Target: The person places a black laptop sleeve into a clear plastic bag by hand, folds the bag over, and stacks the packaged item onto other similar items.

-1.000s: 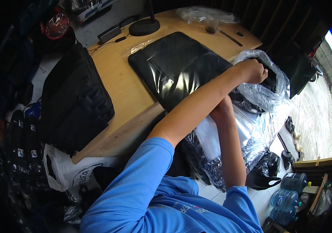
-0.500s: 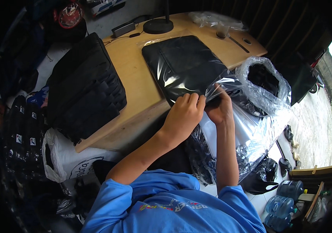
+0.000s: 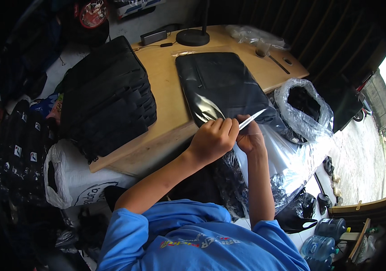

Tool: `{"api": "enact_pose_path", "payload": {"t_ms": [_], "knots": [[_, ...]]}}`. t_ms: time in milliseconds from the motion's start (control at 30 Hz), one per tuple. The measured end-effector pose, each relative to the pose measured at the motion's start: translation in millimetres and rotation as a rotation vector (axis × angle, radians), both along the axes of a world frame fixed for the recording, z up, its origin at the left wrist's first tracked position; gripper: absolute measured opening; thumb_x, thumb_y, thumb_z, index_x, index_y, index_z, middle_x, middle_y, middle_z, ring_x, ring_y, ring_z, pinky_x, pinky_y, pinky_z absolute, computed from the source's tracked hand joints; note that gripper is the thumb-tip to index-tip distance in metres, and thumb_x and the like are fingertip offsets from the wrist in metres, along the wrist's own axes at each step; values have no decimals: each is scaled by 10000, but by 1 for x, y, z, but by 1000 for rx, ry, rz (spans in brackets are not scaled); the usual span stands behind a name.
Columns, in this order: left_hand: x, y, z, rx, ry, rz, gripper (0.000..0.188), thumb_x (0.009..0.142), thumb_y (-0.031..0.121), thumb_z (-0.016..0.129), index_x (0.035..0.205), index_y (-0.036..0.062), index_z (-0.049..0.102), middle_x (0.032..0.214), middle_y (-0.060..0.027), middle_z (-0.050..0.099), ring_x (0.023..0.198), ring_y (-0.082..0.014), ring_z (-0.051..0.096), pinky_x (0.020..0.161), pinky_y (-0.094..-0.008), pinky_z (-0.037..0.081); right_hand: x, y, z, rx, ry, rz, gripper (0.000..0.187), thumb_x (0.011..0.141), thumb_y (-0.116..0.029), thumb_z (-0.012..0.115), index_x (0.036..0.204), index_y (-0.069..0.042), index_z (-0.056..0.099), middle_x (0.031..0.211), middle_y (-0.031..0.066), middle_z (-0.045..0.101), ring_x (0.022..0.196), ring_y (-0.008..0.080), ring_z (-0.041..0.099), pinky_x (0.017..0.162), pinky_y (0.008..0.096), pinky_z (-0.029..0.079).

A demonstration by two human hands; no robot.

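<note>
At the far left of the fingers, black packs in clear wrapping [image 3: 21, 144] are piled low, small pale labels showing. Next, below and left of the fingers, hangs a white carrier bag [image 3: 73, 178] with dark lettering. Above it, well to the left of the fingers, a tall stack of black fabric bags [image 3: 111, 95] sits on the wooden counter [image 3: 166, 77]. Beyond the fingers, at the counter's far side, are a black power adapter [image 3: 153, 37] and the round black lamp base [image 3: 193, 37].

The left hand [image 3: 213, 139] has its fingers curled narrow, pinching the near edge of a clear plastic bag [image 3: 207, 105]. Inside that, the black zippered laptop sleeve [image 3: 222, 79] lies flat on the counter just beyond the fingers. A narrow white strip [image 3: 252, 118] slants up and rightward from the left fingertips. Close beside, the right hand [image 3: 249, 139] is partly behind this strip; whether its fingers grip anything cannot be told.

Farther beyond the fingers stands a clear cup [image 3: 262, 48] with dark contents. Just right of the fingers are clear plastic sheets [image 3: 287, 150], and above these an open clear sack [image 3: 283, 97] around black contents. Blue water jugs [image 3: 318, 246] are well below and right.
</note>
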State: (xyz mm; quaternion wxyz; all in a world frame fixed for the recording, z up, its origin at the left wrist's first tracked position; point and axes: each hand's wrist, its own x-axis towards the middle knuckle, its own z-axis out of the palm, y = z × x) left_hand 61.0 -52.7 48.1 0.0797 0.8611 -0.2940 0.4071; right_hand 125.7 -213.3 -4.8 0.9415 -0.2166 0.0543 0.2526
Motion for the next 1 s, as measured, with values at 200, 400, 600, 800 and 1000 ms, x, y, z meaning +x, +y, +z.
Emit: {"api": "enact_pose_path", "payload": {"t_ms": [200, 400, 600, 800, 1000], "knots": [[-15, -1, 10, 71, -63, 7, 142, 741, 65, 617, 861, -8, 599, 727, -45, 547, 652, -143, 568, 541, -256, 469, 12, 25, 26, -225, 17, 2, 152, 845, -121, 599, 824, 30, 600, 703, 112, 625, 577, 217, 613, 538, 330, 527], [-19, -3, 8, 73, -137, 33, 150, 771, 55, 616, 885, -43, 604, 788, -88, 587, 692, -167, 598, 546, -256, 480, 37, 32, 17, -530, 111, -56, 274, 834, -177, 611, 868, 90, 563, 665, 132, 600, 499, 255, 606, 473, 346, 525], [-47, 17, -12, -53, 40, 187, 310, 765, 20, 607, 1075, 35, 617, 986, -93, 562, 961, -232, 562, 777, -358, 461, 21, 52, 11, -219, -12, -154, 214, 935, -164, 499, 1019, 26, 550, 936, 171, 638, 881, 287, 645, 810, 473, 561], [-75, 29, -27, -362, 247, 366, 355, 736, -55, 632, 1081, 24, 605, 945, -111, 533, 869, -250, 572, 717, -366, 467, 13, 55, 1, -15, -245, -69, 290, 971, -216, 471, 1057, 46, 559, 1042, 145, 625, 959, 256, 619, 872, 508, 516], [-83, 32, -35, -535, 277, 63, 279, 790, -55, 597, 1063, -2, 583, 926, -122, 534, 641, -201, 561, 549, -291, 458, 1, 49, -9, 61, -13, -199, 261, 926, -88, 536, 1133, 62, 481, 1056, 153, 548, 1030, 271, 551, 939, 559, 472]]}}
